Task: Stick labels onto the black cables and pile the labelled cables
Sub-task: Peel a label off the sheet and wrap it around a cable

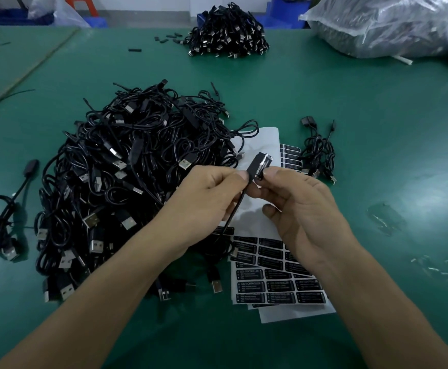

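Pinching slim black plastic cable box (265, 158) in left grip (212, 193) and right grip (297, 198), ideally smoothing printed black label (259, 170) flat, square.

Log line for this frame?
step: labelling | left hand: pinches cable controller | right hand: pinches label on it | label sheet: under hands | cable heap: left
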